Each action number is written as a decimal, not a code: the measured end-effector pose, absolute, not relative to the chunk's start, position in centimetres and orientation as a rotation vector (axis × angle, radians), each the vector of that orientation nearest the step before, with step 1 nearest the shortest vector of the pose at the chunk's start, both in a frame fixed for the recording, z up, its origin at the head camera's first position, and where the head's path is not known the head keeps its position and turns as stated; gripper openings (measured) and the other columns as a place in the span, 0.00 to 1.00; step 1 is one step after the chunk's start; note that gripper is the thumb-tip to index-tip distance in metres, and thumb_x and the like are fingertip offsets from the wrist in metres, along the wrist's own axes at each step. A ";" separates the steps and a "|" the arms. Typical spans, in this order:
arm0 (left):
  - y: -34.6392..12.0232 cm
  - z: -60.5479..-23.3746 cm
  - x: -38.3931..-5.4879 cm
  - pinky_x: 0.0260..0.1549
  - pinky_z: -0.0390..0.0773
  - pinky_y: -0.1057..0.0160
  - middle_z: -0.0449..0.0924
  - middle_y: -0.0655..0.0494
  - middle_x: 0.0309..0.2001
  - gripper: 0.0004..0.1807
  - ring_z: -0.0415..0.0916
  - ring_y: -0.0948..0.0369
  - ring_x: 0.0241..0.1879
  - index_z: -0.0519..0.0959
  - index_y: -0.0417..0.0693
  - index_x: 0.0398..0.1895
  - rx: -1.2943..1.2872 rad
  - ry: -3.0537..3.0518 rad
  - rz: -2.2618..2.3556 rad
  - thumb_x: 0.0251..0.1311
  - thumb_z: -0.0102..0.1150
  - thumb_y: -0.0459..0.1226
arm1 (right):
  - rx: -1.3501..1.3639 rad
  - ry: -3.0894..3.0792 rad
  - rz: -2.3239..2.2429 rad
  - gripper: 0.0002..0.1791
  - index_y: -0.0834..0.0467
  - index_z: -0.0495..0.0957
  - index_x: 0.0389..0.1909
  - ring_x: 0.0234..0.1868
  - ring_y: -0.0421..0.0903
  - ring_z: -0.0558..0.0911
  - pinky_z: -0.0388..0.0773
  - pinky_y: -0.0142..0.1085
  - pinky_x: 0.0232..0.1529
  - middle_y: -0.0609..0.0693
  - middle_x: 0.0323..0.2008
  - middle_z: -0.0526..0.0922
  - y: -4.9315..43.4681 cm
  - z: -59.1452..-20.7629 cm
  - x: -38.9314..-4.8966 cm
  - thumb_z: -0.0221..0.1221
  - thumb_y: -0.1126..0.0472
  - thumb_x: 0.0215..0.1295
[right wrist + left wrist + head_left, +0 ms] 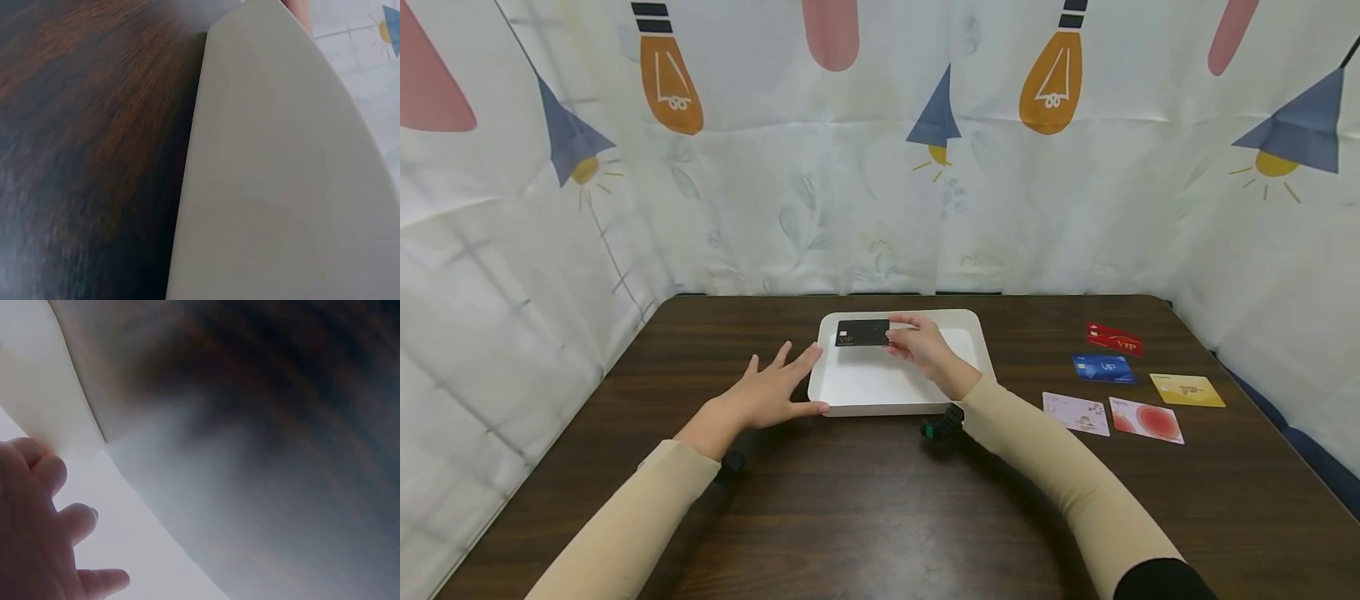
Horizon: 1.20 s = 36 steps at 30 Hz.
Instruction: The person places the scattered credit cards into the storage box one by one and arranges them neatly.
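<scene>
Black card (861,332): frame centre, over the tray (861,383); right hand (928,350) pinches its right end. Judged light, stiff, slippery; best held by edges. Left hand (767,393), fingers spread, touches tray's left side.

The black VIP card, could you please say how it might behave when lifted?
The black VIP card is probably stiff, looking flat though the right hand holds only one end. Small and thin, it is likely light.
</scene>
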<state>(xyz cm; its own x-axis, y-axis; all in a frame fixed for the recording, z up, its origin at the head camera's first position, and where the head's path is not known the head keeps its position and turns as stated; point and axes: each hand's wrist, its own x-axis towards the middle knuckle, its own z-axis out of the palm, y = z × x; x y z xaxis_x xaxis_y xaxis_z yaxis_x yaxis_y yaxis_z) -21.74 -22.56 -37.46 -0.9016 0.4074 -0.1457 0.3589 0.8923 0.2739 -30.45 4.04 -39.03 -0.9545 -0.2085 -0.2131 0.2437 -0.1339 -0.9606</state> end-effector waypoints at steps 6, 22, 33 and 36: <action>-22.4 -37.4 -21.9 0.67 0.35 0.24 0.48 0.46 0.81 0.57 0.36 0.39 0.80 0.45 0.50 0.85 0.587 2.861 0.343 0.64 0.56 0.68 | 0.092 1.847 -2.162 0.23 0.65 0.73 0.68 0.29 0.41 0.80 0.84 0.32 0.40 0.55 0.39 0.77 3.3 -39.2 -30.6 0.56 0.74 0.73; -22.4 -37.0 -21.9 0.67 0.35 0.24 0.49 0.44 0.81 0.57 0.36 0.38 0.79 0.45 0.48 0.84 0.581 2.848 0.354 0.64 0.56 0.68 | 0.178 1.901 -2.176 0.23 0.64 0.75 0.66 0.29 0.43 0.79 0.83 0.29 0.33 0.56 0.40 0.78 1.5 -39.9 -31.4 0.56 0.75 0.72; -22.5 -37.2 -22.0 0.67 0.35 0.24 0.49 0.44 0.81 0.58 0.35 0.38 0.80 0.44 0.48 0.84 0.574 2.840 0.346 0.64 0.56 0.68 | 0.194 1.989 -2.134 0.22 0.63 0.76 0.67 0.27 0.41 0.79 0.82 0.27 0.31 0.63 0.53 0.79 1.3 -40.6 -31.5 0.56 0.73 0.74; -22.5 -37.3 -22.0 0.67 0.35 0.24 0.49 0.44 0.81 0.58 0.35 0.38 0.79 0.44 0.48 0.84 0.578 2.840 0.344 0.64 0.55 0.69 | 0.179 2.015 -2.115 0.23 0.64 0.75 0.68 0.28 0.42 0.80 0.84 0.29 0.34 0.65 0.57 0.78 1.3 -40.5 -31.2 0.57 0.72 0.74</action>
